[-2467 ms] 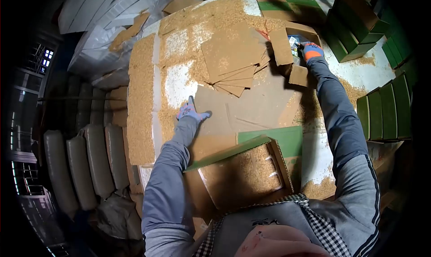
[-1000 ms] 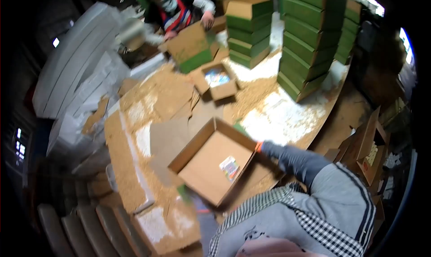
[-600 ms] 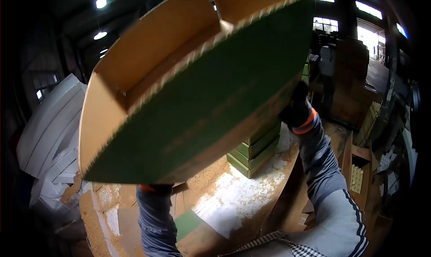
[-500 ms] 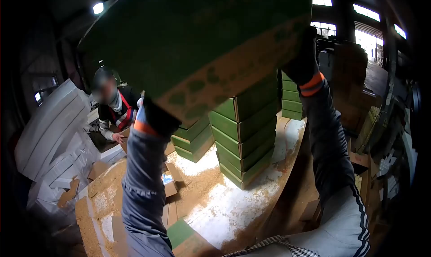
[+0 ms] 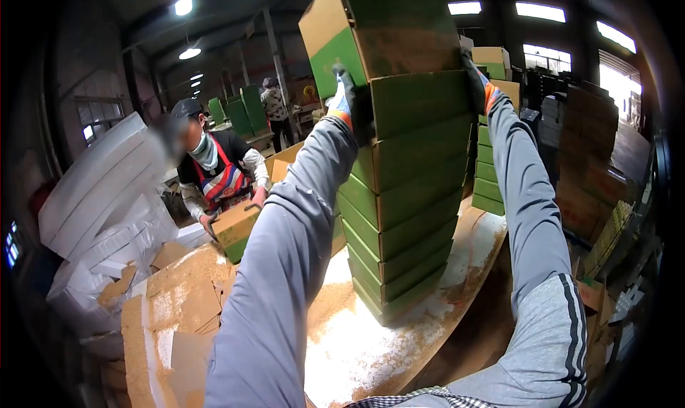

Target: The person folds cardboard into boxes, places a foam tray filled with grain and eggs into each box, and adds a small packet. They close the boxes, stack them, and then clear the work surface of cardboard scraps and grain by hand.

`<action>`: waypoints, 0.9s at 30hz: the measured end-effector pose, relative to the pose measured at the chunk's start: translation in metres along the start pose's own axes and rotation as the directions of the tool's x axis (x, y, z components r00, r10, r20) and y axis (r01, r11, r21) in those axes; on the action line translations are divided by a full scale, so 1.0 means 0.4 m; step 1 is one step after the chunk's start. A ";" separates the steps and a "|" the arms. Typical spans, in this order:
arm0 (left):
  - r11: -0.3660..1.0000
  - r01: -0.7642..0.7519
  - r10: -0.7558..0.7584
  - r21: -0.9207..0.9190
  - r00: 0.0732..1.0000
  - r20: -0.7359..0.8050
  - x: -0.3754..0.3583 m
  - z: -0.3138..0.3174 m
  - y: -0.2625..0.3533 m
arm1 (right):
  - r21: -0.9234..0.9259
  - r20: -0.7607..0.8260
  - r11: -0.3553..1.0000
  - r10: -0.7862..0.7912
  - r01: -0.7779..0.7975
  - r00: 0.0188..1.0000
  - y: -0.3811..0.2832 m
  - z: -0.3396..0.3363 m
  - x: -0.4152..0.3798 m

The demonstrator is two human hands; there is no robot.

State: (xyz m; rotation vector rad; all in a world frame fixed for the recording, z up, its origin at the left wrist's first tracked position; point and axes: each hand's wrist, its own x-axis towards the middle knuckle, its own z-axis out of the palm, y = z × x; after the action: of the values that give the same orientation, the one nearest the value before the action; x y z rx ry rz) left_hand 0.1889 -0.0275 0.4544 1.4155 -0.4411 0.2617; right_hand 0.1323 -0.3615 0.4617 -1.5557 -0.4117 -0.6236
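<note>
A large green and brown cardboard box (image 5: pixel 410 48) tops a tall stack of green boxes (image 5: pixel 417 162), resting at the stack's upper end. My left hand (image 5: pixel 344 103), in a dark glove with a white and orange cuff, presses against the box's left side near its lower corner. On the opposite side, my right hand (image 5: pixel 478 83) grips the box's right edge, gloved in black with an orange cuff. Between them the two hands hold the box from both sides; the fingertips are partly hidden behind it.
The stack stands on a dusty white tabletop (image 5: pixel 349 351). A co-worker (image 5: pixel 221 165) across it holds a smaller green and brown box (image 5: pixel 235 230). White foam sheets (image 5: pixel 100 187) are piled at the left. Another green box stack (image 5: pixel 489 176) stands behind; another person (image 5: pixel 275 108) is farther back.
The box has come down from close before the camera onto the top of the stack. Both my arms have lowered and reached forward with it. The co-worker now holds a box in plain view.
</note>
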 end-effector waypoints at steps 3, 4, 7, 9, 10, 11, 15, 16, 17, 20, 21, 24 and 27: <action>0.808 -0.089 0.188 0.582 0.976 -0.112 -0.119 -0.043 0.053 | -0.363 -0.196 0.932 -0.066 -0.010 0.978 0.036 -0.035 -0.019; 0.498 -0.234 0.447 0.835 0.895 -0.016 -0.234 -0.085 0.113 | -0.696 -0.313 0.718 -0.302 -0.001 0.901 0.052 -0.055 -0.029; 0.702 -0.573 0.657 0.423 0.750 -0.076 -0.367 -0.200 0.037 | -0.997 -0.071 0.048 -0.897 -0.064 0.436 0.057 0.023 -0.185; 0.721 -0.589 0.635 0.365 0.772 -0.010 -0.630 -0.347 -0.097 | -0.956 0.002 0.140 -0.874 0.256 0.486 0.068 0.311 -0.410; 0.602 -0.449 0.550 0.661 0.832 0.065 -0.777 -0.457 -0.167 | -0.816 -0.036 0.379 -0.787 0.436 0.616 0.067 0.512 -0.558; 0.422 -0.260 0.444 0.868 0.894 0.052 -0.917 -0.576 -0.242 | -0.665 -0.012 0.541 -0.697 0.515 0.717 0.102 0.632 -0.658; -0.138 0.808 -0.177 0.573 0.549 -0.817 -1.547 -1.090 -0.536 | -0.133 0.549 0.987 0.147 -0.087 0.823 0.395 1.122 -1.115; -0.321 0.828 -0.084 0.460 0.459 -0.884 -1.673 -1.195 -0.525 | -0.074 0.657 0.986 0.161 -0.150 0.737 0.430 1.254 -1.223; -0.352 0.870 -0.116 0.345 0.325 -0.938 -1.755 -1.265 -0.493 | -0.155 0.752 0.988 0.105 0.020 0.651 0.485 1.375 -1.338; -0.350 0.898 -0.267 0.268 0.179 -0.947 -1.881 -1.371 -0.461 | -0.209 0.967 0.814 0.088 0.542 0.240 0.443 1.687 -1.645; -0.300 0.902 -0.386 0.310 0.182 -0.904 -1.902 -1.390 -0.458 | -0.220 0.972 0.726 0.221 0.651 0.081 0.330 1.738 -1.710; -0.222 0.908 -0.391 0.356 0.251 -0.885 -1.944 -1.447 -0.345 | -0.155 0.970 0.704 0.240 0.693 -0.027 0.242 1.794 -1.769; 0.188 0.880 -0.621 0.436 0.450 -0.641 -2.002 -1.595 -0.311 | 0.054 0.998 0.727 -0.053 0.685 -0.022 0.196 1.786 -1.750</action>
State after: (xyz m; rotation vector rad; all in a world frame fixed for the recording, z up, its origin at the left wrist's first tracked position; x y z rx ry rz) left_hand -0.3823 0.6507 -0.0727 2.1760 0.8541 -0.2287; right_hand -0.2686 0.4148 -0.0313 -2.2184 -2.0296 0.1321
